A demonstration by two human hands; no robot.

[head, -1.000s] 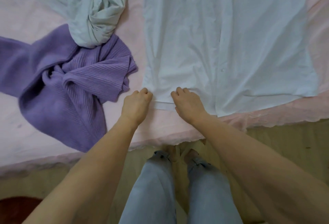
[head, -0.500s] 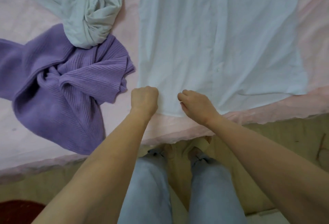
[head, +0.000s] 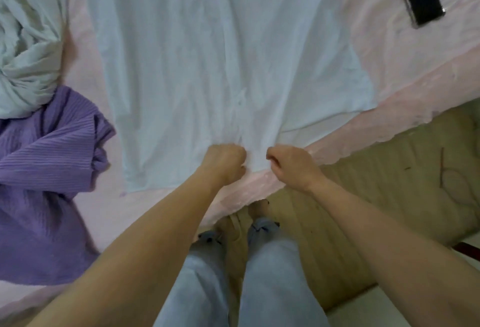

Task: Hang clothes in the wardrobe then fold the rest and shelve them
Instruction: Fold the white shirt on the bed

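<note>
The shirt (head: 207, 61) is lying flat on the bed (head: 389, 66); both hands, left (head: 224, 161) and right (head: 291, 164), are now gripping its hem near the middle, having slid rightward from the corner, likely straightening it for folding.

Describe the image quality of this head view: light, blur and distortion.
Head view: soft, even light, no glare; faint shadows in the creases of the pale blue cotton shirt. Wide-angle bending curves the pink bed sheet's edge and stretches the forearms. Both hands look slightly soft.
</note>
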